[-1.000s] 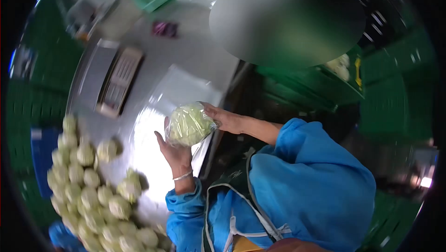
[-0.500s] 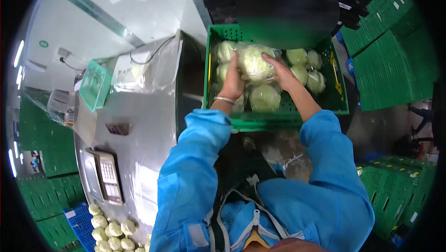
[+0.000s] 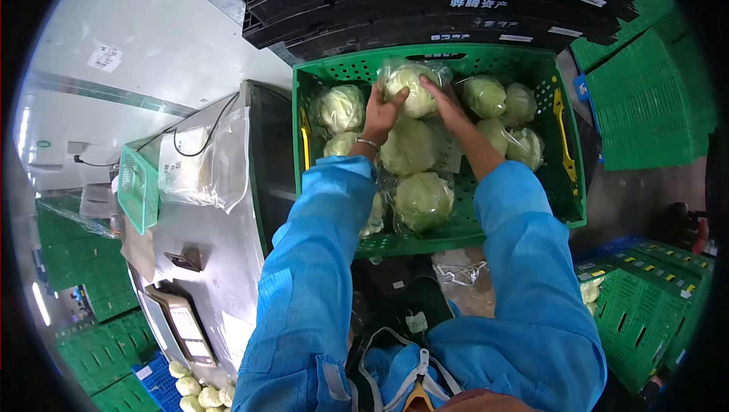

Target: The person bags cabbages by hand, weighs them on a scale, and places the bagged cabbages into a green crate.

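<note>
Between my two hands is a cabbage (image 3: 411,87) in clear plastic wrap, at the far side of a green crate (image 3: 425,242). My left hand (image 3: 382,114) grips its left side, thumb over the near face. From the right, my right hand (image 3: 446,102) presses on the same cabbage, its fingers partly hidden. Other wrapped cabbages lie in the crate: one just below my hands (image 3: 408,146), another at the near wall (image 3: 423,201), with more along the left and right sides.
Black crates (image 3: 456,6) are stacked behind the green crate. To the left stands a metal table (image 3: 220,249) with a scale (image 3: 182,325), plastic bags (image 3: 228,161) and a mint basket (image 3: 138,188). Loose cabbages (image 3: 199,393) lie at lower left. Green crates (image 3: 645,101) stack up on the right.
My hands have carried the held cabbage toward the crate's far wall. A cabbage beneath it is now uncovered. My view has shifted, showing more of the black crates.
</note>
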The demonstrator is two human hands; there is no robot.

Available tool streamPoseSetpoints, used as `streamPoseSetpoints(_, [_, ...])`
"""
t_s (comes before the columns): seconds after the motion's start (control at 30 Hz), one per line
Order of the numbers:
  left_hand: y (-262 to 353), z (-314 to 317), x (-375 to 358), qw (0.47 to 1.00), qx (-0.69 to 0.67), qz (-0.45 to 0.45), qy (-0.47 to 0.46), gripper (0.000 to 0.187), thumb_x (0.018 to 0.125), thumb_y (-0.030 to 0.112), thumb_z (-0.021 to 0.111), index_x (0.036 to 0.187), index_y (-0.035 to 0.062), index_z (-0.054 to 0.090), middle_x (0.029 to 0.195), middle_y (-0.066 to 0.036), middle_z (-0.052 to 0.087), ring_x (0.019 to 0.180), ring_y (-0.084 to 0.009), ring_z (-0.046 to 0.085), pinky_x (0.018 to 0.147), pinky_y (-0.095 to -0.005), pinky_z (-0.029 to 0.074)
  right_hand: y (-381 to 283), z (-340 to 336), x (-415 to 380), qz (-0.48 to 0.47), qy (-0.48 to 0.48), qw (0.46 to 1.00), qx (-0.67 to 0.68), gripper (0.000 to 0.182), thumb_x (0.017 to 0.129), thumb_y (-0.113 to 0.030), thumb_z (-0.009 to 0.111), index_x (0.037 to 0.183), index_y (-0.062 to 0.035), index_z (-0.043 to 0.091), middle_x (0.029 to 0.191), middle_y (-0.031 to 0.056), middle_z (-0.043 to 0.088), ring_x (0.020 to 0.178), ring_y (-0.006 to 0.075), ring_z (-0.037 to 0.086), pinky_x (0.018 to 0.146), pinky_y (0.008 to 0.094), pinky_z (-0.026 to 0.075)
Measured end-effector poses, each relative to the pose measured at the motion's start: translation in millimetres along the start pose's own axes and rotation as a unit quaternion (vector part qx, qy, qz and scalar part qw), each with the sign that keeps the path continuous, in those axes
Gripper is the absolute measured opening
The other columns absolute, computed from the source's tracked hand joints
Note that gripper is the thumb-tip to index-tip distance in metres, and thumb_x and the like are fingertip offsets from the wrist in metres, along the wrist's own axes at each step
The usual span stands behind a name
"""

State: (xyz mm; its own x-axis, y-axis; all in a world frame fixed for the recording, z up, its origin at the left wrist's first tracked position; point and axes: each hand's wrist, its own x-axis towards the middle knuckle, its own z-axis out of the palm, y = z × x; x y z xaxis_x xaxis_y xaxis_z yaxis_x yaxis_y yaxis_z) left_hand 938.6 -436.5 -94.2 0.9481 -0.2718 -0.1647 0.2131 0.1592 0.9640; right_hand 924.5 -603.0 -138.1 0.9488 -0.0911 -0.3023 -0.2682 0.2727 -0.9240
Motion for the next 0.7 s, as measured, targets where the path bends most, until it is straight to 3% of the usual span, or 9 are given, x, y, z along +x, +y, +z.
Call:
streamPoseSetpoints(0.13, [-19.1,-13.4,7.5,0.984,0.149,0.086,0.04,0.051,0.084,0.027,0.066,0.123,-0.0005,0.045,0.115,-0.012,0.056,0.101,-0.0198,0.055,0.087,-0.0304,0.043,2.8,16.9,-9.5,-0.044,0.019,0.999,0.015,0.069,0.083,-0.046,0.059,0.132,-0.0017,0.039,0.13,0.0101,0.046,0.12,0.021,0.042,0.099,0.0316,0.032])
streamPoseSetpoints(0.27, [-23.3,-14.8,-5.9,0.991,0.056,0.11,0.05,0.056,0.084,0.03,0.066,0.124,-0.0027,0.044,0.112,-0.016,0.057,0.1,-0.0203,0.055,0.087,-0.0305,0.043,-7.4,23.1,-19.7,-0.017,-0.002,0.999,-0.04,0.068,0.084,-0.046,0.056,0.133,-0.0016,0.04,0.132,0.0107,0.045,0.121,0.0216,0.042,0.1,0.0321,0.032])
streamPoseSetpoints(0.3, [-20.3,-10.3,-12.9,0.984,0.089,0.132,0.081,0.058,0.086,0.039,0.061,0.122,-0.0029,0.045,0.109,-0.02,0.058,0.099,-0.0254,0.056,0.086,-0.0323,0.043,-10.7,25.9,-21.9,-0.005,-0.007,0.998,-0.065,0.068,0.085,-0.047,0.056,0.133,-0.0017,0.04,0.133,0.0107,0.044,0.121,0.0217,0.042,0.1,0.0322,0.032])
streamPoseSetpoints(0.4, [-35.1,-28.6,-3.9,0.948,0.291,0.027,0.123,0.062,0.087,0.05,0.051,0.12,-0.0027,0.045,0.109,-0.025,0.057,0.101,-0.0344,0.056,0.086,-0.0375,0.044,3.5,27.5,-1.1,0.052,-0.025,0.995,-0.078,0.068,0.086,-0.048,0.052,0.134,-0.0021,0.04,0.137,0.0123,0.041,0.124,0.0222,0.04,0.102,0.0326,0.03])
streamPoseSetpoints(0.43, [-36.7,-32.7,2.3,0.944,0.306,0.034,0.118,0.069,0.087,0.059,0.043,0.117,-0.0027,0.046,0.102,-0.029,0.058,0.097,-0.0437,0.055,0.083,-0.0444,0.044,9.7,28.3,5.5,0.08,-0.031,0.991,-0.098,0.066,0.088,-0.047,0.048,0.137,-0.0033,0.036,0.14,0.0101,0.037,0.128,0.0205,0.034,0.104,0.0315,0.025])
streamPoseSetpoints(0.53, [-37.5,-40.8,5.7,0.89,0.436,-0.074,0.108,0.07,0.086,0.059,0.043,0.116,-0.0038,0.046,0.096,-0.031,0.06,0.092,-0.0462,0.057,0.079,-0.0477,0.045,34.5,30.2,23.9,0.112,-0.039,0.988,-0.098,0.063,0.092,-0.043,0.041,0.141,-0.0059,0.029,0.147,0.0055,0.027,0.135,0.0171,0.023,0.109,0.0294,0.016])
streamPoseSetpoints(0.6, [-47.5,-43.7,12.8,0.89,0.436,-0.031,0.128,0.07,0.086,0.057,0.045,0.119,-0.0048,0.042,0.093,-0.033,0.059,0.091,-0.0466,0.057,0.078,-0.0475,0.046,53.0,27.2,28.4,0.081,-0.036,0.996,-0.027,0.064,0.092,-0.045,0.041,0.141,-0.0058,0.029,0.147,0.0051,0.026,0.136,0.0173,0.022,0.109,0.0295,0.016])
streamPoseSetpoints(0.63, [-45.0,-43.9,11.8,0.901,0.416,-0.036,0.119,0.072,0.086,0.057,0.046,0.122,-0.0049,0.04,0.095,-0.033,0.059,0.092,-0.0462,0.057,0.079,-0.0472,0.046,58.1,20.6,35.9,0.138,-0.029,0.989,-0.046,0.064,0.092,-0.045,0.043,0.14,-0.0039,0.031,0.146,0.0049,0.029,0.134,0.0173,0.025,0.109,0.0303,0.017])
streamPoseSetpoints(0.7, [-55.4,-50.2,15.5,0.927,0.357,-0.025,0.114,0.076,0.085,0.052,0.052,0.132,-0.0043,0.032,0.101,-0.033,0.058,0.097,-0.0443,0.057,0.082,-0.045,0.045,72.6,11.7,34.2,0.055,0.003,0.995,-0.08,0.068,0.09,-0.048,0.045,0.139,-0.003,0.032,0.145,0.0076,0.029,0.133,0.0196,0.027,0.109,0.0314,0.019])
